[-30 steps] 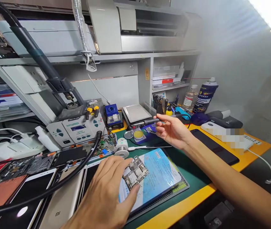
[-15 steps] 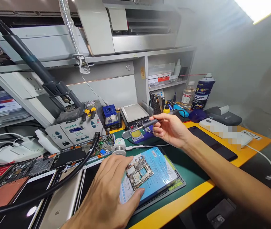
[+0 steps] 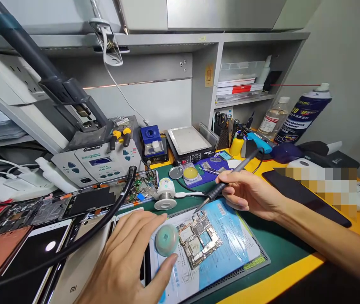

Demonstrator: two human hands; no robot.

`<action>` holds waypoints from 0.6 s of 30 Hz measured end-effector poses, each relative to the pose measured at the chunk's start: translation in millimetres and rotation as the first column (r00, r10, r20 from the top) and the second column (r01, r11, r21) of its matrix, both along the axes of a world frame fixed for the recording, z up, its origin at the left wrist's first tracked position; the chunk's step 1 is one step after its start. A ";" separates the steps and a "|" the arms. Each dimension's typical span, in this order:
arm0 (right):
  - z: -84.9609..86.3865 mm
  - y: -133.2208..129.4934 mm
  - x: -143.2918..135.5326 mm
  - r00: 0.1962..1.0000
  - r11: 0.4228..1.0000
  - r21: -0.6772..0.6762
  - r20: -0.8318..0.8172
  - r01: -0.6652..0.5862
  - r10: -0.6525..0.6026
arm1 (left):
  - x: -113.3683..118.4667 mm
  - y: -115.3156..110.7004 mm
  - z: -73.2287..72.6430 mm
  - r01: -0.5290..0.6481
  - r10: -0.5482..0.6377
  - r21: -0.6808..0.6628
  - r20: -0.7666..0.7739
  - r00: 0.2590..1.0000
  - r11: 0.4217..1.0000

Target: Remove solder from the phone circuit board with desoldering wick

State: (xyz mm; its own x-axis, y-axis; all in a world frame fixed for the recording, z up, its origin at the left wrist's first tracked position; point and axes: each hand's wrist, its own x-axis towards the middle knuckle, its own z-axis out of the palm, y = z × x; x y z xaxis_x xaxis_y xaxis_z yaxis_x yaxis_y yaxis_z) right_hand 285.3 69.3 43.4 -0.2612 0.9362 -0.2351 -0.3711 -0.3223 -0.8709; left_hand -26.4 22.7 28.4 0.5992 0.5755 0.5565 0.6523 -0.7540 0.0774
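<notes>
My right hand [image 3: 241, 192] grips a soldering iron [image 3: 214, 193] by its dark handle. The iron slants down to the left, its tip just over the upper edge of a phone logic board [image 3: 200, 236]; whether they touch I cannot tell. That board lies on a blue-and-white box [image 3: 236, 249]. At the box's left side my left hand [image 3: 129, 257] has thumb and fingers spread. Between them sits a round teal piece [image 3: 166, 240] with a small hollow on top; contact with the hand is unclear.
Behind the box stand a solder spool [image 3: 165, 200] and a round tin of yellow paste [image 3: 190, 173]. A black hose [image 3: 104, 226] curves over phones on the left. A dark phone [image 3: 306, 196] lies to the right. The rework station [image 3: 99, 162] and hot plate [image 3: 189, 143] stand at the back.
My right hand has brought the soldering iron down toward the logic board. My left hand has shifted left, and the round teal piece now shows. The view has tilted downward.
</notes>
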 end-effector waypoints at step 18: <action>2.8 -15.7 -8.6 0.988 0.994 0.084 0.137 0.063 -0.074 | 9.7 -6.8 -8.0 0.017 -0.011 -0.045 0.128 0.992 0.999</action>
State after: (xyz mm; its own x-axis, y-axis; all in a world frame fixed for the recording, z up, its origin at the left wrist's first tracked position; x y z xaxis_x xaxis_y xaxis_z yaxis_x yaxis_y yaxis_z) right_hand 276.7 53.6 46.2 -0.1655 0.9679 -0.1890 -0.2627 -0.2279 -0.9376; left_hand -16.7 16.0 20.4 0.5328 0.5944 0.6023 0.6242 -0.7566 0.1945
